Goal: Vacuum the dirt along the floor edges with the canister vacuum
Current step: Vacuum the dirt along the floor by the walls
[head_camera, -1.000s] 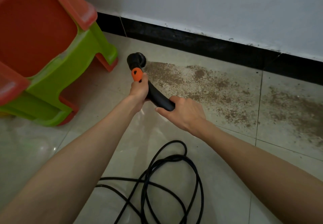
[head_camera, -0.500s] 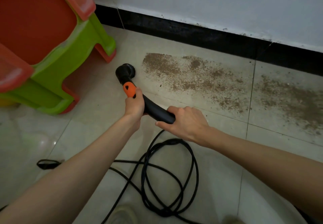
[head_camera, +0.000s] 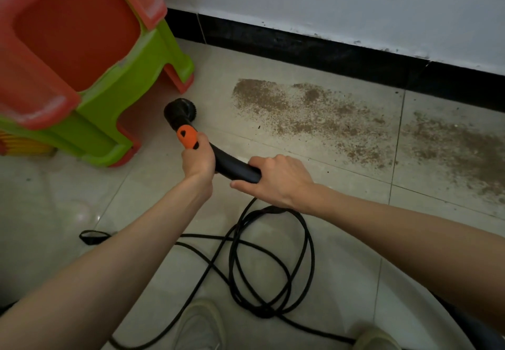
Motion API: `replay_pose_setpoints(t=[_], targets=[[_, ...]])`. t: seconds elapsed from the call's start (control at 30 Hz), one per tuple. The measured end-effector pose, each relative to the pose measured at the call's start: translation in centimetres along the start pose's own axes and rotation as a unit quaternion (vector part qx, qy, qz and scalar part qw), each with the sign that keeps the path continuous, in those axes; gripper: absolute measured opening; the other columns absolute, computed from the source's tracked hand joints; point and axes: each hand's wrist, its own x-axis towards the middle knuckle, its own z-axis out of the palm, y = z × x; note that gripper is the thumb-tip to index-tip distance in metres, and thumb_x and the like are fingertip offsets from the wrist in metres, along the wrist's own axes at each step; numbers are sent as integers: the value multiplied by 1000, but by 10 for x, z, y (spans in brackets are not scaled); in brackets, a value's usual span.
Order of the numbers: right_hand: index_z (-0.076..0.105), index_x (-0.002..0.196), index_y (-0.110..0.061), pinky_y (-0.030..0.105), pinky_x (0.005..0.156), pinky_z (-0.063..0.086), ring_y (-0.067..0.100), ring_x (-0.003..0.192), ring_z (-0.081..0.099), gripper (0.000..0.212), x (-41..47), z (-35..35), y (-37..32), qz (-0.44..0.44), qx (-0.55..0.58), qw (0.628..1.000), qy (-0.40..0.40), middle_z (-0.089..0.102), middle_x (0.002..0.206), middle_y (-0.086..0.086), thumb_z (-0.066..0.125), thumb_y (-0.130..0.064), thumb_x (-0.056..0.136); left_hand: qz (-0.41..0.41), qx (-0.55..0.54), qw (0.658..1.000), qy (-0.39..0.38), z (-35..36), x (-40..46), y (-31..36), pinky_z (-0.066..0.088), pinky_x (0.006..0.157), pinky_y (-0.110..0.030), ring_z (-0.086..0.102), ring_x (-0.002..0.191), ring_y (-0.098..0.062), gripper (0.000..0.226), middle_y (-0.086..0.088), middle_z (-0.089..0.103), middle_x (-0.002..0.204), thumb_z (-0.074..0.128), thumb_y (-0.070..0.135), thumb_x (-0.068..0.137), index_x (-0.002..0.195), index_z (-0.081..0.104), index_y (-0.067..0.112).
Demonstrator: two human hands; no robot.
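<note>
Brown dirt [head_camera: 308, 109] lies in a broad band on the tiles, running along the black skirting [head_camera: 314, 49] from near the middle of the head view out to the right edge, and by the look of it very little of the job is done. The patch has a fairly sharp left end, which may be where a pass was made, but you cannot tell that from this view alone. A second, looser spread of dirt sits on the next tile to the right, just as thick.

Your left grip [head_camera: 198, 161] is wrapped round the wand [head_camera: 235, 167] just below its orange collar [head_camera: 186, 137]. Your right grip [head_camera: 278, 183] holds the black curved part further back, fingers curled over it. Both are closed firmly on the wand.

The nozzle [head_camera: 180, 109] rests on or just above the floor, which of the two you cannot tell, near the foot of the green and red stool [head_camera: 103, 84]. It is well to the left of the dirt and apart from it, over tile that looks clean. So the nozzle is not on the work at this moment.

What is left, judging from here: nearly the whole band, both tiles, and the strip hard against the skirting. The cord [head_camera: 273, 262] lies in loose coils on the floor just under your arms, with a shoe [head_camera: 199, 325] beside it. The canister itself is not clearly in view. Mind the coils as you reach right.
</note>
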Motion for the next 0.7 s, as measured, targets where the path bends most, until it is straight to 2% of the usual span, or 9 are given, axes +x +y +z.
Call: replay_pose_setpoints(t=[0.13, 0.2, 0.33, 0.5, 0.57, 0.7], targets=[[48, 88, -29, 31, 51, 27, 20, 64, 47, 44, 5, 8, -10, -18, 13, 999, -37, 44, 61, -7, 45, -74, 83, -29, -4, 999, 17, -16, 6, -9, 52, 86, -40, 58, 90, -26, 36, -7, 56, 94, 41, 42, 97, 113, 46, 10], [49, 88, -29, 31, 53, 28, 21, 66, 47, 45, 5, 12, -11, -19, 2, 999, -48, 43, 62, -8, 44, -73, 83, -34, -9, 999, 12, -19, 6, -14, 53, 84, -40, 57, 89, -26, 33, -6, 56, 90, 42, 40, 97, 110, 45, 11], [53, 94, -27, 32, 59, 32, 21, 67, 48, 48, 7, 8, -5, 7, -13, 999, -31, 42, 62, -8, 44, -73, 84, -23, -18, 999, -30, -7, 4, -4, 51, 76, -37, 56, 81, -21, 30, -4, 53, 85, 40, 38, 98, 107, 44, 10], [53, 92, -30, 30, 52, 32, 18, 65, 51, 46, -11, 0, 16, 43, -12, 999, -7, 48, 64, -8, 43, -74, 83, -23, -7, 994, -102, 14, -12, -2, 50, 73, -34, 55, 82, -19, 29, -5, 54, 87, 39, 36, 98, 107, 46, 9], [54, 95, -29, 29, 53, 33, 17, 63, 51, 48, -31, 1, 26, 48, -26, 998, -14, 51, 65, -7, 42, -74, 83, -27, 9, 992, -122, 20, -25, -15, 52, 76, -36, 56, 82, -20, 32, -8, 57, 93, 39, 37, 98, 109, 47, 8], [54, 107, -29, 29, 55, 31, 17, 63, 46, 54, -72, 7, 41, 54, -57, 996, -30, 50, 71, -6, 38, -75, 84, -54, 19, 992, -115, 29, -55, -46, 51, 92, -41, 59, 98, -27, 50, -13, 59, 111, 39, 44, 98, 128, 43, 5]])
